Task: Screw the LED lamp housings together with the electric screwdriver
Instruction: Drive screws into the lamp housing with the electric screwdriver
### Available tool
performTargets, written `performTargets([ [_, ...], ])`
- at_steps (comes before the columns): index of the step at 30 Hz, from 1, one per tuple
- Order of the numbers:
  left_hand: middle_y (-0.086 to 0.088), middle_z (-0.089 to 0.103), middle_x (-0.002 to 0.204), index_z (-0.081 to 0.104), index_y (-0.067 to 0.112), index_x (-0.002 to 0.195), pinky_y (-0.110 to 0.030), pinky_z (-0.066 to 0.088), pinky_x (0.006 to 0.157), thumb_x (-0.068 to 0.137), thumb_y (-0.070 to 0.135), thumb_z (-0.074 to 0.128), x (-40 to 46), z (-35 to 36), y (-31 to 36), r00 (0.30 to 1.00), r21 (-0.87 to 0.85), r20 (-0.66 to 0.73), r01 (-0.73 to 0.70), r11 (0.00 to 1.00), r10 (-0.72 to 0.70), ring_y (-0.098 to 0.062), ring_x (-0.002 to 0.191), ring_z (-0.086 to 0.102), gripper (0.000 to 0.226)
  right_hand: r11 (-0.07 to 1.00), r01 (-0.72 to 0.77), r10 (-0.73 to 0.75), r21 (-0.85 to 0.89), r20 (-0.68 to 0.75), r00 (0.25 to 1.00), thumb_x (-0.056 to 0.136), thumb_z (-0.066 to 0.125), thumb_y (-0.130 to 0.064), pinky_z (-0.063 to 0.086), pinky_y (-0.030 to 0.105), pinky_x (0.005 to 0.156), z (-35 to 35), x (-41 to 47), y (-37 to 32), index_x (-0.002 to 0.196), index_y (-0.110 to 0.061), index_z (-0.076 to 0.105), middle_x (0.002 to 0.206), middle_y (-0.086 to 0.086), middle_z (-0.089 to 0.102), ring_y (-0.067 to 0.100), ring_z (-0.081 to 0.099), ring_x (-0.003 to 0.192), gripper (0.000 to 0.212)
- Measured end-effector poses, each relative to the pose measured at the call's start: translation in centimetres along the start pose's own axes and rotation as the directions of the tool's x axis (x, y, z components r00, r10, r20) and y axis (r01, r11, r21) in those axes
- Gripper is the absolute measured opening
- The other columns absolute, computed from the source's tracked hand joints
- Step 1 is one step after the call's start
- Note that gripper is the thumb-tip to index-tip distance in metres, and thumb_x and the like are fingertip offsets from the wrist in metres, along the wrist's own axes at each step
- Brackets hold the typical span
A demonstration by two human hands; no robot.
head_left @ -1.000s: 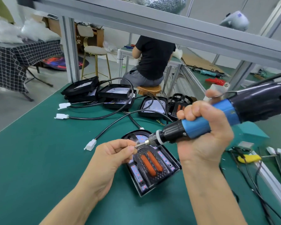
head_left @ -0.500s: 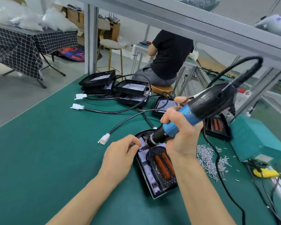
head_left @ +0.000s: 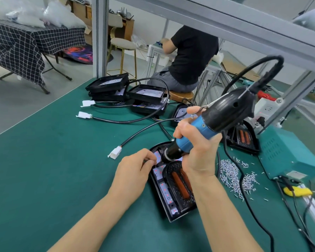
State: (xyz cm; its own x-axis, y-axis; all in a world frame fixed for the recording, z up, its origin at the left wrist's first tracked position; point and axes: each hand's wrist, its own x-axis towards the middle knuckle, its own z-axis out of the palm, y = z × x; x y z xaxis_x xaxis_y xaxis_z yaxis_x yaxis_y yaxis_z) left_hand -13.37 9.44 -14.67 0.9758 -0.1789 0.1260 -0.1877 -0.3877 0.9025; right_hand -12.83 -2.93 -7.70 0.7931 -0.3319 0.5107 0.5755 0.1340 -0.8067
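My left-hand fingers (head_left: 149, 160) pinched together at the driver tip, likely steadying a screw (too small to confirm). Left hand (head_left: 133, 171) rests at the left edge of the lamp housing (head_left: 173, 190), which lies flat on the green mat (head_left: 53, 160), centre-near. Right hand (head_left: 195, 151) wrapped tight round the blue grip of the electric screwdriver (head_left: 207, 124), tilted, nose down on the housing's far end. Loose screws (head_left: 229, 175) piled just right of the housing; more housings (head_left: 127, 91) stacked far-left. Risk: tilted bit cams out or cross-threads the screw; fingertips so near the tip could get nipped; cord may drag screws.
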Motion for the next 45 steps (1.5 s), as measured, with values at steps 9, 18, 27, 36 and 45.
performTargets([
  [9,0.006,0.069,0.075,0.061,0.025,0.082,-0.035,0.05,0.074,0.092,0.011,0.056,0.0,0.0,-0.1,1.0,0.049,0.021,-0.011,0.999,0.01,-0.018,0.074,0.061,0.019,0.999,-0.036,0.034,0.031,0.051,0.998,0.063,0.063,-0.002,0.043,0.027,0.055,0.4,-0.3,-0.6,0.078,-0.031,0.066,0.054,-0.004,0.053,0.017,0.046,0.05,0.032],
  [18,0.014,0.059,0.067,0.063,0.021,0.08,-0.024,0.034,0.063,0.087,0.007,0.061,1.1,1.3,5.2,0.958,0.199,0.02,-0.284,0.938,0.285,-0.003,0.067,0.052,0.016,0.988,0.148,-0.13,0.048,-0.273,0.953,0.062,0.065,0.0,0.044,0.026,0.059,-5.4,0.1,-5.9,0.08,-0.029,0.067,0.058,-0.003,0.055,0.018,0.049,0.053,0.034],
  [27,-0.006,0.064,0.099,0.063,0.024,0.093,-0.036,0.048,0.082,0.086,0.004,0.052,4.8,13.9,11.7,0.772,0.544,0.552,-0.62,0.565,0.315,-0.032,0.093,0.055,0.024,0.977,0.19,-0.213,-0.098,-0.462,0.861,0.065,0.061,0.0,0.041,0.025,0.057,-14.1,-1.6,-11.2,0.09,-0.012,0.056,0.055,-0.001,0.05,0.016,0.047,0.047,0.028],
  [36,-0.012,0.066,0.094,0.053,0.012,0.074,-0.03,0.032,0.063,0.08,0.0,0.054,5.9,19.7,12.3,0.717,0.635,0.656,-0.694,0.34,0.238,-0.03,0.086,0.059,0.013,0.973,0.209,-0.231,-0.1,-0.468,0.853,0.065,0.061,-0.001,0.043,0.025,0.056,-17.4,-3.0,-11.7,0.089,-0.016,0.058,0.056,-0.002,0.051,0.017,0.048,0.048,0.029],
  [45,-0.008,0.068,0.095,0.066,0.011,0.09,-0.032,0.045,0.068,0.082,0.002,0.054,5.7,20.4,11.4,0.744,0.63,0.636,-0.654,0.419,0.204,-0.03,0.09,0.062,0.017,0.974,0.189,-0.227,-0.126,-0.485,0.844,0.062,0.062,-0.004,0.043,0.026,0.058,-18.2,-3.5,-11.9,0.092,-0.013,0.055,0.054,-0.002,0.051,0.019,0.047,0.05,0.033],
])
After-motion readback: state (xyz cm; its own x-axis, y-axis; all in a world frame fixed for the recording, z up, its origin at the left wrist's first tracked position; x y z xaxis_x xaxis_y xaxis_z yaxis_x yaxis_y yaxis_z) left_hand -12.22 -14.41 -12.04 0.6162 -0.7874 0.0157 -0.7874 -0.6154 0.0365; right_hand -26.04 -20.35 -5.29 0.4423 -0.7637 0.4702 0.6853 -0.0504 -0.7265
